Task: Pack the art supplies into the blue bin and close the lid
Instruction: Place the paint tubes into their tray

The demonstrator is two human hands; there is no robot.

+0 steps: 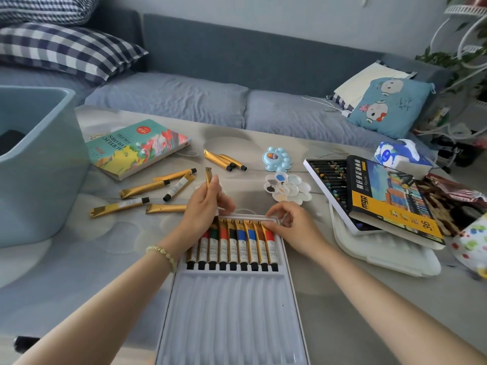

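A white paint tray [232,306] lies in front of me with several gold acrylic tubes [238,243] lined up in its far row. My left hand [203,206] holds one gold tube [208,177] upright just beyond the tray's far left corner. My right hand [288,222] rests at the tray's far right corner, fingertips touching the rightmost tube. Several loose gold tubes [143,189] lie on the table to the left, three more [225,159] further back. The blue bin [39,164] stands open at the far left. The acrylic box sleeve [134,148] lies beside it.
Two paint palettes, blue [276,158] and white [288,189], sit right of centre. An open oil pastel set [374,196] lies on a white tray at the right, with a tissue pack [400,154] and bags beyond. A sofa with cushions runs behind the table.
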